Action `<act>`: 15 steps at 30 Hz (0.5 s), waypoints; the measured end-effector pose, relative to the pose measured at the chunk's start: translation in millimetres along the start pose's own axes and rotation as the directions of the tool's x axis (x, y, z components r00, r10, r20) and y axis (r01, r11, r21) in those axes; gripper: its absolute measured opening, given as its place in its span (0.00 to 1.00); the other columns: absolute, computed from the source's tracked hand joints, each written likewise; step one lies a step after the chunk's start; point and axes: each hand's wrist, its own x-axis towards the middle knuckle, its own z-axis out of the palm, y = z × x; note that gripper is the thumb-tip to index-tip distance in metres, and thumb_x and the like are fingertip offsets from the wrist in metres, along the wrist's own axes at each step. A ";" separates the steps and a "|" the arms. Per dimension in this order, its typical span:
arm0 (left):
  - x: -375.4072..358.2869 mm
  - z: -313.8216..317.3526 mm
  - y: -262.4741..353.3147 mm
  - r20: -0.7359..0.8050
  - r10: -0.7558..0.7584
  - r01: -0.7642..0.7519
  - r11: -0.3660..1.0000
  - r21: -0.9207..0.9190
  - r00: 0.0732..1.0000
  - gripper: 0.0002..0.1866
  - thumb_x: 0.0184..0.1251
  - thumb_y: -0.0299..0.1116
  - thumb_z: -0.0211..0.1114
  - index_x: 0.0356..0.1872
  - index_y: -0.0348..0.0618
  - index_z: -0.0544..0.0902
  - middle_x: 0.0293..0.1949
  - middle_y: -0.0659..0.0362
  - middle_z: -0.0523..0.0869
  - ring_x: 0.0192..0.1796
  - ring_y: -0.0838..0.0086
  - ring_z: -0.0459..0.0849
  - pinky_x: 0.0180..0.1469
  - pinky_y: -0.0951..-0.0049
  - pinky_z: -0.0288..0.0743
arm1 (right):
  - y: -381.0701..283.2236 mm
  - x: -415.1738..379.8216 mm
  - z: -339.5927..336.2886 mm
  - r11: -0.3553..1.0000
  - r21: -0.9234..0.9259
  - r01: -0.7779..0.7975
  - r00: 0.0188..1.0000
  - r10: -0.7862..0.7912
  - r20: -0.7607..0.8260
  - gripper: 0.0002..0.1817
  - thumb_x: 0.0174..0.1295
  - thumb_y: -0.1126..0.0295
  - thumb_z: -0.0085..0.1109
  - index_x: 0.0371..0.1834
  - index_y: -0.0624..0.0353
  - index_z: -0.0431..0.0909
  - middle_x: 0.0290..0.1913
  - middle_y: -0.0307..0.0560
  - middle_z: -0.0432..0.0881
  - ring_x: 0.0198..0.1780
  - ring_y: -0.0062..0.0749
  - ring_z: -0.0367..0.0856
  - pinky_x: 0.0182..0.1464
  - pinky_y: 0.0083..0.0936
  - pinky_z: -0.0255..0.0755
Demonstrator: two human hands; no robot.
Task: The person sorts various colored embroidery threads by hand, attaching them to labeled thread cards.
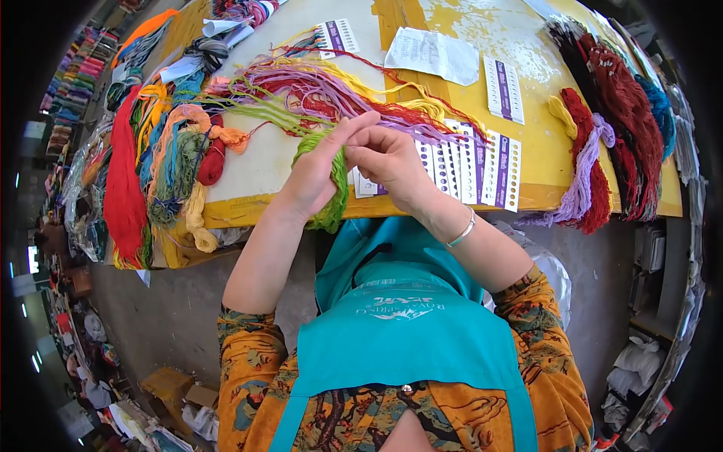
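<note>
A skein of bright green embroidery thread (329,214) hangs at the table's near edge, with loose pale green strands trailing left across the table. My left hand (318,169) grips this skein, its index finger stretched toward the right. Thumb and fingers of my right hand (390,164) are pinched together against the left fingers; whatever lies in the pinch is too small to make out. Beneath and beside my right hand are white cards with punched holes and purple print (468,177). Purple thread strands (316,83) and red and yellow ones spread just beyond both hands.
Red thread hanks (126,177) and multicoloured ones drape over the table's left side. Dark red hanks (621,120) and a lilac hank (589,169) lie at the right. A white plastic packet (431,55) and another punched card (503,90) rest farther back.
</note>
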 end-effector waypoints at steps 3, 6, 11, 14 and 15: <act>0.1 -14.8 -5.7 -0.013 -0.029 0.028 0.994 -0.104 0.999 0.26 0.79 0.45 0.46 0.63 0.31 0.72 0.59 0.53 0.78 0.61 0.72 0.75 0.64 0.72 0.66 | -0.6 -2.3 -6.4 0.975 0.213 -0.058 0.998 0.065 -0.027 0.02 0.64 0.73 0.60 0.36 0.59 0.79 0.31 0.40 0.82 0.23 0.14 0.71 0.21 0.11 0.58; -3.6 -10.3 -3.9 -0.044 -0.047 0.035 0.972 -0.231 0.998 0.25 0.77 0.43 0.49 0.60 0.29 0.74 0.51 0.54 0.82 0.56 0.73 0.77 0.61 0.71 0.69 | -3.5 -2.5 -13.1 0.896 0.440 -0.069 0.995 0.094 -0.035 0.03 0.66 0.74 0.55 0.34 0.56 0.73 0.29 0.47 0.84 0.16 0.16 0.69 0.17 0.11 0.55; -6.3 -7.6 -10.5 -0.190 0.029 -0.057 0.988 -0.146 0.981 0.18 0.71 0.33 0.59 0.57 0.33 0.77 0.47 0.56 0.83 0.49 0.74 0.80 0.53 0.72 0.75 | 1.0 -4.7 -13.8 0.968 0.251 -0.015 0.998 0.028 -0.051 0.03 0.67 0.73 0.56 0.35 0.57 0.74 0.26 0.44 0.83 0.16 0.14 0.68 0.18 0.11 0.58; -4.7 -10.5 -15.5 -0.214 0.081 -0.094 0.994 -0.051 0.974 0.18 0.68 0.28 0.61 0.58 0.36 0.77 0.46 0.57 0.83 0.46 0.76 0.81 0.49 0.74 0.75 | 0.7 -4.7 -11.3 0.991 0.130 0.011 0.998 -0.002 -0.068 0.03 0.67 0.72 0.57 0.36 0.58 0.75 0.25 0.43 0.83 0.17 0.12 0.68 0.19 0.10 0.59; -4.6 -10.4 -15.2 -0.214 0.082 -0.095 0.994 -0.050 0.973 0.18 0.68 0.28 0.61 0.58 0.36 0.77 0.46 0.57 0.83 0.46 0.76 0.81 0.49 0.74 0.75 | -0.2 -4.5 -10.3 0.997 0.081 0.012 0.997 -0.006 -0.072 0.03 0.66 0.72 0.57 0.37 0.58 0.75 0.25 0.42 0.83 0.18 0.12 0.68 0.20 0.10 0.60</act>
